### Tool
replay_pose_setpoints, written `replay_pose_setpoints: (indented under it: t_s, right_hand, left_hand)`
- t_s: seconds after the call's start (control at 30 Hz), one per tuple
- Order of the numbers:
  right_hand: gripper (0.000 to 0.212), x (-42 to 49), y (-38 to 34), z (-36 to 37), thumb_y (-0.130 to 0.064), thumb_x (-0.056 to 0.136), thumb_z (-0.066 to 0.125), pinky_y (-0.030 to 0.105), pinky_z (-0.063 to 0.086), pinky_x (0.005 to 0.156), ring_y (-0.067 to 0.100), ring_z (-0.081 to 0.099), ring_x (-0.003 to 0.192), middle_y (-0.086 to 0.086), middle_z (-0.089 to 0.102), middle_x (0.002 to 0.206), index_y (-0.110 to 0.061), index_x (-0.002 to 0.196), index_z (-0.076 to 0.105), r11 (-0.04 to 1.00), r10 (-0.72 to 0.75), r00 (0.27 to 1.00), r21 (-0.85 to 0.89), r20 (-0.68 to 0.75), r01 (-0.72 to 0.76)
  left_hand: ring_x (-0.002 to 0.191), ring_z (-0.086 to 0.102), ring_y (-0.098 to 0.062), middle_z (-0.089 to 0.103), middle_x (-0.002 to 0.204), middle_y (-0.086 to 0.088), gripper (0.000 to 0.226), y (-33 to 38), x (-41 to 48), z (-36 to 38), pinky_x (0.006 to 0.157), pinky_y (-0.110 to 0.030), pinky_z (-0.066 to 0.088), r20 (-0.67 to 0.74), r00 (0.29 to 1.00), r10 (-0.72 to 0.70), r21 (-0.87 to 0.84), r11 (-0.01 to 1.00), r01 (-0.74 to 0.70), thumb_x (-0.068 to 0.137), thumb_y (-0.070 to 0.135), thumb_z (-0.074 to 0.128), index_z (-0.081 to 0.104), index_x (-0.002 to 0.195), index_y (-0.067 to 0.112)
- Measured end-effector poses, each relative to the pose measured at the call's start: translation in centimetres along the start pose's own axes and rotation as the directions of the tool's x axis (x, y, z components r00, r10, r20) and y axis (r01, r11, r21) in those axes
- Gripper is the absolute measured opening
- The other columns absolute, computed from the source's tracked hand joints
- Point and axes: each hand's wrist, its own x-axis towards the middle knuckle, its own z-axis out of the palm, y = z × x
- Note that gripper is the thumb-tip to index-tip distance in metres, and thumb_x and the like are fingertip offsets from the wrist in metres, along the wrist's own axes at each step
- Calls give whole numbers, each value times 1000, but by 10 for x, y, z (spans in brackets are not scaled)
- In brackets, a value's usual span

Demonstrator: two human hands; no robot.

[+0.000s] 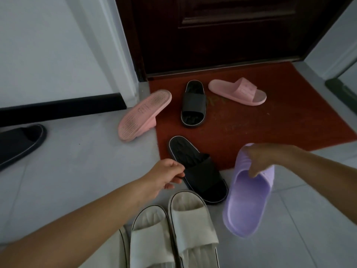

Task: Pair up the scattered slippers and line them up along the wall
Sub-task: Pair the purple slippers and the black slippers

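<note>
Pale tiled floor (67, 171) carries a red doormat (270, 120), white slippers (173, 229) and a black slipper (17, 144).

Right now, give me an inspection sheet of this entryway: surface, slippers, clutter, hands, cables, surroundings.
Surface: pale tiled floor with a red doormat.
Job's things: pink slipper upright on the mat, its mate tipped sole-out at the mat's edge; three black slippers scattered; white pair side by side; one purple slipper.
Clutter: nothing seen.
Hands: left hand pinching the near black slipper's strap; right hand gripping the purple slipper.
Cables: nothing seen.
Surroundings: dark door, white wall with a black skirting.
</note>
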Motion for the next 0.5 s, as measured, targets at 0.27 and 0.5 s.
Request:
replay_pose_setpoints:
  t_s: [0.27,0.5]
  right_hand:
    - [80,-26,-108,-80,-47,68,72,36,49,92,26,54,114,7,51,134,-18,135,40,910,-248,884,217,-396,352]
    - [87,-17,-264,-95,-59,64,67,22,49,60,13,62,72,4,67,98,-9,132,50,540,-421,781,564,-462,625]
  left_hand:
    - [65,55,-9,58,84,2,47,34,-19,-35,48,-14,44,68,959,274,431,859,-276,73,44,75,50,104,19]
    - [51,46,-6,59,74,-2,8,-31,-84,-160,39,-13,34,-512,829,223,262,960,-96,87,22,57,58,91,16]
